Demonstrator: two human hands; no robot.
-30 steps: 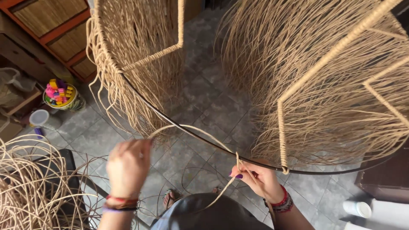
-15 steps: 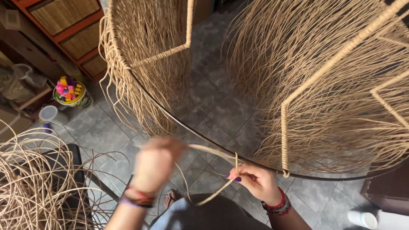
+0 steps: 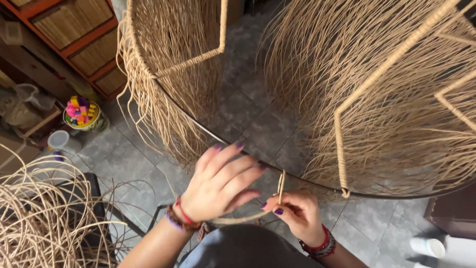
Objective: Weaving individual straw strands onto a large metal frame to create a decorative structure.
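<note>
Both hands (image 3: 258,198) work a rattan strand (image 3: 280,187); tub (image 3: 82,113) holds colourful pegs.

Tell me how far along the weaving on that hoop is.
Done: cane strands hang from the black hoop at left and right. In hand: the right hand pinches a cane strand at the hoop; the left hand hovers open beside it. Left: the bare stretch of hoop between them.

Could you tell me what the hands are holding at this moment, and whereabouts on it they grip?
The right hand pinches a thin rattan strand between its fingertips, just below the dark hoop. The left hand is spread open above the strand's lower run, gripping nothing visible.
</note>
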